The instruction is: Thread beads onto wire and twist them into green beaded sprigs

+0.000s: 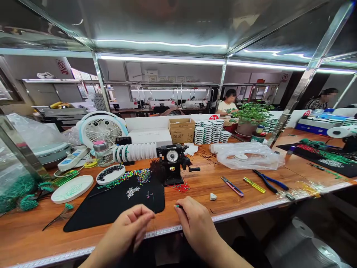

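Note:
My left hand (131, 227) is closed in a pinch above the front edge of a black mat (111, 208). Whatever sits between its fingertips is too fine to make out. Beside it, my right hand (196, 225) pinches a small green piece (177, 206) between thumb and forefinger. Beyond the hands stands a black hand-cranked winding machine (172, 165) with a round dial, its shaft lined with white spools (142, 153). On the mat lie multicoloured beads (142, 175), a little heap of silvery pieces (132, 192) and a few pins (150, 195). Red bits (182, 187) are scattered below the machine.
Left are a white dish (71, 189), green thread bundles (28, 203) and a fan (102, 130). To the right lie snips (232, 186), a yellow tube (254, 185), pliers (270, 181) and a plastic bag (259, 156). Stacked spools (208, 132) stand behind; two people sit farther back.

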### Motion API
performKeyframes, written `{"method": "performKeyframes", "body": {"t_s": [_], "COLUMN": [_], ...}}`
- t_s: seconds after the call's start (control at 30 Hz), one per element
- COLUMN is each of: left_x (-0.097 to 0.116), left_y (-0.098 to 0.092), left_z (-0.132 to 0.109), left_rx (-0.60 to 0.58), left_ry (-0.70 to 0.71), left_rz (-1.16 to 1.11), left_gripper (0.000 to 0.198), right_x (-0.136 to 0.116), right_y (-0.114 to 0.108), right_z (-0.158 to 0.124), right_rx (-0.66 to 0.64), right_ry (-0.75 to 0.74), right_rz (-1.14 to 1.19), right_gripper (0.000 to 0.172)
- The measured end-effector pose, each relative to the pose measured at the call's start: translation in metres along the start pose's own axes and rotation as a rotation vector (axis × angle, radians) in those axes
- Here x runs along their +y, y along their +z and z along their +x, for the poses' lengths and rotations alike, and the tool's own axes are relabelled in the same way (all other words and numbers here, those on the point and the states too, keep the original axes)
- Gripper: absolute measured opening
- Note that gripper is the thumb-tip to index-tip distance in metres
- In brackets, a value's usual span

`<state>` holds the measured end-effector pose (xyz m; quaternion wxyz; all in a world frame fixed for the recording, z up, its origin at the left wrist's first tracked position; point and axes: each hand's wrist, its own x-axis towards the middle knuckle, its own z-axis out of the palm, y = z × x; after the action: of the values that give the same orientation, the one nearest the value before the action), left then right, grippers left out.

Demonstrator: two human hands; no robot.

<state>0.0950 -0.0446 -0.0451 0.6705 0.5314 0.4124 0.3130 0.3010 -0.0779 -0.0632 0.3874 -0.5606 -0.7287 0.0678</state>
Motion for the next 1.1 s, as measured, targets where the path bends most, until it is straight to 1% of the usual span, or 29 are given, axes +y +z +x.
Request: {"method": "performKeyframes", "body": {"t_s": [0.07,0.1,0.13,0.17,0.2,0.27,0.33,0.37,0.4,0.43,0.5,0.57,0.63,0.77,0.8,0.87,0.9,0.97,1.0,1.03,1.1], "left_x": [-0.006,-0.006,-0.005,-0.003,0.0,0.007,0.011,0.012,0.011,0.01,0.007,0.006,0.008,0.019,0.022,0.028,0.031,0.034,0.036,0.036,0.037], "left_y": [0.0,-0.001,-0.001,-0.001,-0.002,-0.002,-0.001,0.0,0.001,0.001,0.003,0.003,0.001,-0.006,-0.007,-0.005,-0.001,0.011,0.018,0.026,0.04], "left_z": [-0.01,-0.016,-0.021,-0.025,-0.029,-0.033,-0.035,-0.036,-0.036,-0.036,-0.037,-0.037,-0.038,-0.041,-0.043,-0.049,-0.052,-0.059,-0.062,-0.064,-0.065], "left_rx": [-0.135,-0.181,-0.199,-0.187,-0.149,-0.029,0.054,0.061,0.057,0.05,0.065,0.129,0.193,0.287,0.31,0.331,0.314,0.226,0.17,0.118,0.052], "left_ry": [-0.104,-0.134,-0.139,-0.113,-0.064,0.036,0.066,0.07,0.087,0.117,0.192,0.239,0.277,0.358,0.378,0.409,0.406,0.366,0.345,0.33,0.334], "left_rz": [0.134,0.138,0.089,0.002,-0.108,-0.341,-0.509,-0.563,-0.586,-0.561,-0.385,-0.166,-0.043,-0.025,-0.041,-0.082,-0.094,-0.055,0.002,0.074,0.217], "left_gripper": [0.029,0.03,0.029,0.029,0.029,0.026,0.02,0.018,0.018,0.019,0.023,0.024,0.024,0.024,0.023,0.023,0.023,0.023,0.024,0.024,0.025], "right_x": [-0.009,-0.013,-0.017,-0.021,-0.024,-0.03,-0.035,-0.037,-0.039,-0.04,-0.04,-0.039,-0.036,-0.022,-0.019,-0.015,-0.015,-0.022,-0.027,-0.033,-0.042], "right_y": [-0.002,-0.003,-0.003,-0.002,-0.001,0.002,0.006,0.008,0.009,0.01,0.012,0.013,0.014,0.013,0.012,0.007,0.003,-0.005,-0.008,-0.009,-0.007], "right_z": [-0.006,-0.008,-0.011,-0.013,-0.015,-0.018,-0.021,-0.022,-0.023,-0.024,-0.026,-0.027,-0.03,-0.039,-0.041,-0.042,-0.041,-0.036,-0.032,-0.029,-0.024], "right_rx": [-0.034,-0.056,-0.09,-0.146,-0.227,-0.426,-0.58,-0.612,-0.619,-0.612,-0.597,-0.595,-0.585,-0.571,-0.589,-0.669,-0.71,-0.746,-0.735,-0.715,-0.687], "right_ry": [-0.019,-0.013,0.005,0.035,0.077,0.171,0.221,0.215,0.183,0.13,0.003,-0.093,-0.15,-0.214,-0.205,-0.162,-0.146,-0.133,-0.129,-0.122,-0.084], "right_rz": [0.03,0.05,0.084,0.139,0.223,0.44,0.598,0.618,0.601,0.566,0.508,0.488,0.477,0.459,0.464,0.496,0.516,0.563,0.599,0.648,0.784], "right_gripper": [0.017,0.018,0.019,0.023,0.028,0.035,0.035,0.033,0.033,0.034,0.037,0.041,0.044,0.046,0.046,0.047,0.046,0.039,0.035,0.036,0.042]}}
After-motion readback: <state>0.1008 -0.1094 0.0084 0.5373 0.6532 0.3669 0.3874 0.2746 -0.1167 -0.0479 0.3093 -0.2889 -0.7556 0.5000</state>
